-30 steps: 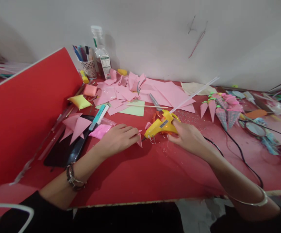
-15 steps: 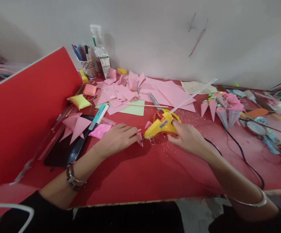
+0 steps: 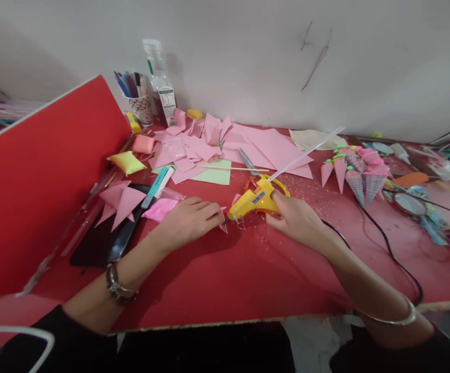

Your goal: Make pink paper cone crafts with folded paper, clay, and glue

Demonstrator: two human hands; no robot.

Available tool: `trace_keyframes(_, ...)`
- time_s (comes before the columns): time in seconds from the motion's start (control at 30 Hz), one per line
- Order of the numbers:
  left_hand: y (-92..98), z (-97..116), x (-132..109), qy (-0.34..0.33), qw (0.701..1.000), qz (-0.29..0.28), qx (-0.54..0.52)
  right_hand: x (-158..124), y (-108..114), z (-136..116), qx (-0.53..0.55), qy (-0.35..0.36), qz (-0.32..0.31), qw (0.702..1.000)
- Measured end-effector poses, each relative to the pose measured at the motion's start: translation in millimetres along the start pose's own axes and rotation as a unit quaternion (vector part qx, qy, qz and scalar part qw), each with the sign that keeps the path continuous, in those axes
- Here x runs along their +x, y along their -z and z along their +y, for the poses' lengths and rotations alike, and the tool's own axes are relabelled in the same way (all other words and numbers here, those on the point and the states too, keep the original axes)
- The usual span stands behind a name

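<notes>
My right hand (image 3: 294, 220) is wrapped round the handle of a yellow glue gun (image 3: 251, 202), with a long clear glue stick (image 3: 306, 154) poking out of its back. The gun's nozzle points down left and meets a small pink paper piece (image 3: 223, 226). That paper is pinched in the fingers of my left hand (image 3: 189, 223), which cover most of it. Just left of this hand lies a bright pink packet (image 3: 160, 210). Behind the gun are scissors (image 3: 249, 165) with orange handles, partly hidden by it.
Pink paper cutouts (image 3: 121, 203) lie on a black phone-like slab (image 3: 96, 243) at left. More pink paper (image 3: 263, 147) is heaped at the back near a bottle (image 3: 164, 98) and a pen cup (image 3: 141, 110). Pink paper cones (image 3: 357, 176) and a black cord (image 3: 391, 248) are at right.
The glue gun and my right hand have shifted slightly left, bringing the nozzle onto the paper near my left fingers. My left hand stays in place.
</notes>
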State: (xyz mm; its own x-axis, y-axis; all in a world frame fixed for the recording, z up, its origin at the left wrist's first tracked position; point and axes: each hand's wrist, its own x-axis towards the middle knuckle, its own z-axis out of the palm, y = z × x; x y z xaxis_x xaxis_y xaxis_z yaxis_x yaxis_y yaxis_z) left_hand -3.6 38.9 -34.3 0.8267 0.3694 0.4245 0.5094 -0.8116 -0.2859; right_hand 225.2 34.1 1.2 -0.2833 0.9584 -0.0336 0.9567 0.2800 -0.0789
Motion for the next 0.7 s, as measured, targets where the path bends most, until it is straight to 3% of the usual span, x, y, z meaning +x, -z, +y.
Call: trace_keyframes(0.7, -0.5, -0.6, -2.2, 0.006, 1.0, -0.013, -0.008, 2.8, -3.0, -1.0, -0.003, -0.017, 0.003, 1.0)
